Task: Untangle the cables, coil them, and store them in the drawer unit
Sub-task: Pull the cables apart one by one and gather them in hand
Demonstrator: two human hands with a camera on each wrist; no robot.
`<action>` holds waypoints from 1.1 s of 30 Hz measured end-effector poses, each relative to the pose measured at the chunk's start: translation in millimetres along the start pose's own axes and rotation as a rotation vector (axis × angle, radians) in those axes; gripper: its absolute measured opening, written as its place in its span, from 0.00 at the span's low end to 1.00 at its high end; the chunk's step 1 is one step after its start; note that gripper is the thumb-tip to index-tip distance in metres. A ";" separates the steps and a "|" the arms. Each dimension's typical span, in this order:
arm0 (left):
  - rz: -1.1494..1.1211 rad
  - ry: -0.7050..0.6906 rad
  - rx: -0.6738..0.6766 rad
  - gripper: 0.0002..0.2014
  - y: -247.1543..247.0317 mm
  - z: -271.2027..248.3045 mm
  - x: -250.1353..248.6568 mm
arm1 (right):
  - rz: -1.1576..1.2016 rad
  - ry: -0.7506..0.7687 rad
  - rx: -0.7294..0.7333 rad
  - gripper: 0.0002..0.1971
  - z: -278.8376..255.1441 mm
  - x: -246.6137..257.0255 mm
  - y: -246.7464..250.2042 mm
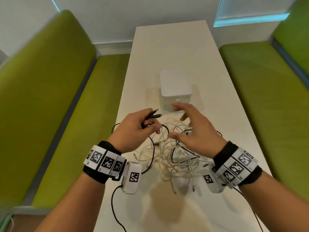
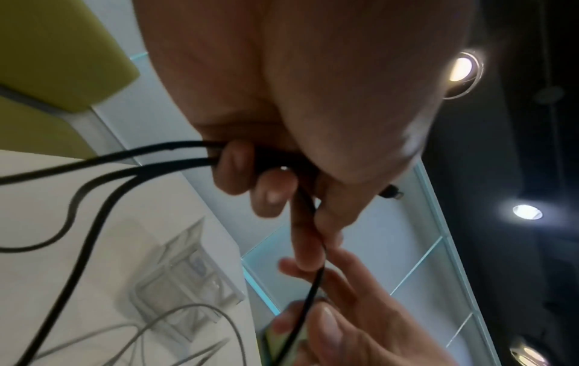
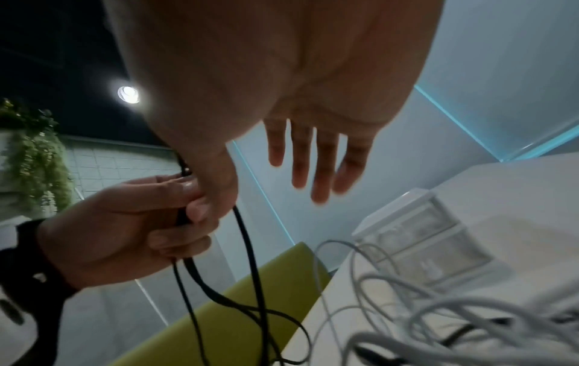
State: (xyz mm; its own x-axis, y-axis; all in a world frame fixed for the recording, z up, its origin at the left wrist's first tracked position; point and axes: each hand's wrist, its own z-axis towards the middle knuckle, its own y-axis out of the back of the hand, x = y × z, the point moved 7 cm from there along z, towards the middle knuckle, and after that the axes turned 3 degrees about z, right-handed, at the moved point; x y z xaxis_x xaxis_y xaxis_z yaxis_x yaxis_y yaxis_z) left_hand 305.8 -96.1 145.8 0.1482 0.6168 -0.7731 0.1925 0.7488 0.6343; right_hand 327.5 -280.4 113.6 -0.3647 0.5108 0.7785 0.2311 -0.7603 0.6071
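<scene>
My left hand (image 1: 142,124) grips a black cable (image 1: 153,114), whose two plug ends stick out past the fingers toward the drawer unit. In the left wrist view its fingers (image 2: 250,178) curl round the black strands (image 2: 125,161). My right hand (image 1: 182,121) hovers just right of it with fingers straight and spread (image 3: 313,161), thumb close to the left hand (image 3: 134,222) and the black cable (image 3: 250,260). A tangle of white and black cables (image 1: 175,153) lies on the table under both hands. The small white drawer unit (image 1: 174,87) stands just beyond, drawers closed.
The long white table (image 1: 167,47) runs away from me between two green benches (image 1: 50,81) (image 1: 267,89). Its far half beyond the drawer unit is bare. A black lead hangs from the left wrist device over the table's near edge.
</scene>
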 end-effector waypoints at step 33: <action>0.876 0.614 -0.089 0.14 169.0 -93.8 238.2 | -0.273 -0.077 0.023 0.14 -28.4 -73.1 6.3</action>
State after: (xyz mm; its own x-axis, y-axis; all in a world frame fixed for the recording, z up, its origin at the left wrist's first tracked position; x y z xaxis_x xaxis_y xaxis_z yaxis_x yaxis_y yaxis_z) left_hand 282.7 200.1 69.6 -0.3173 0.9456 0.0720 0.1813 -0.0141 0.9833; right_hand 330.0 -333.9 56.0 -0.3473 0.7247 0.5952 0.1550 -0.5816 0.7986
